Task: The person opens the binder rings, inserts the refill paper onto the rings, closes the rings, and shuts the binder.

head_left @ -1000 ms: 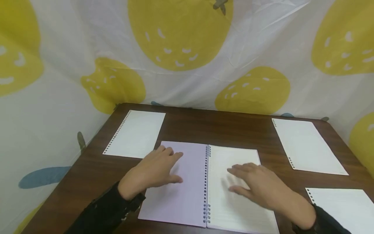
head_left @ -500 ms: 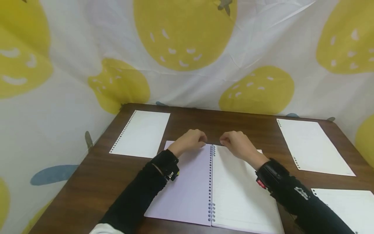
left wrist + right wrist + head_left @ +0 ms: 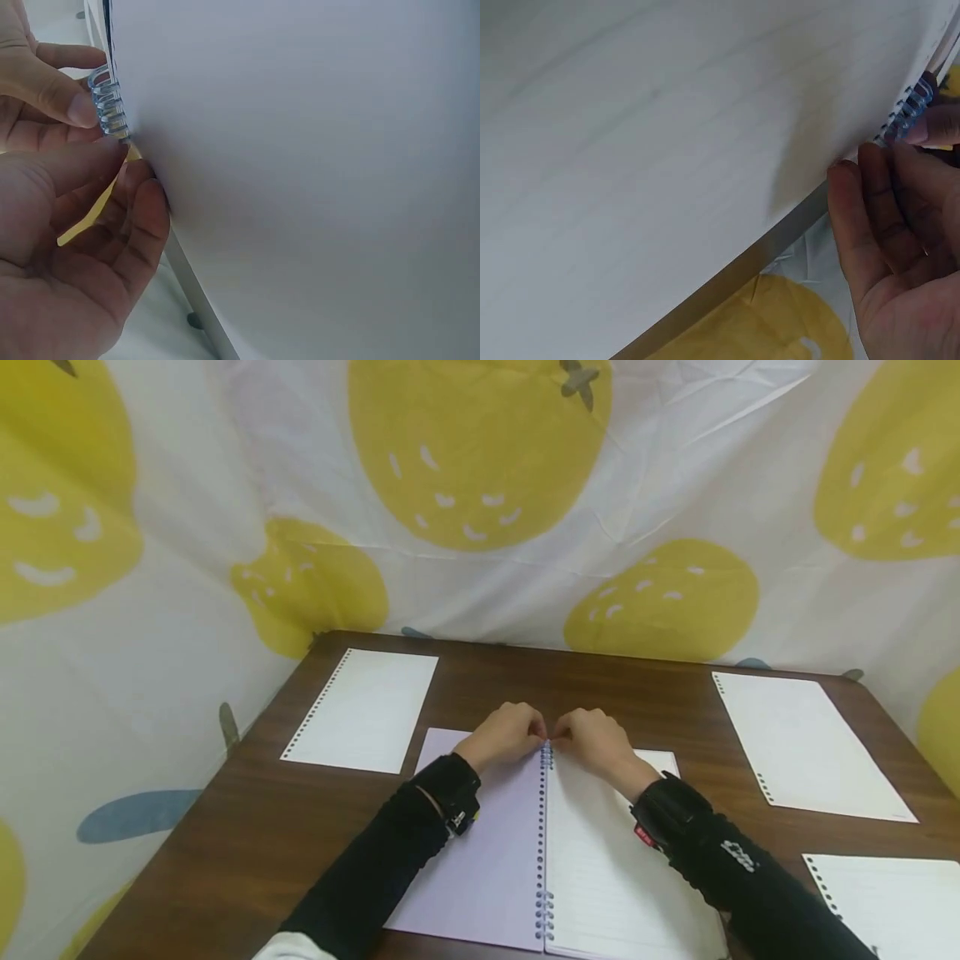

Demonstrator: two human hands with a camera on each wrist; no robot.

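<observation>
An open spiral-bound notebook with a lilac cover leaf and lined white pages (image 3: 525,852) lies flat at the near middle of the dark wooden table (image 3: 247,827). The left hand (image 3: 506,737) and right hand (image 3: 592,739) meet at its far end, curled fingertips pinching the top coils of the pale blue plastic binding (image 3: 107,105), seemingly to work it open. Loose punched white sheets lie at the far left corner (image 3: 362,710), far right corner (image 3: 806,745) and near right edge (image 3: 892,897), none obstructing.

Head above; wrists close — sharing spiral binding (image 3: 546,752).
</observation>
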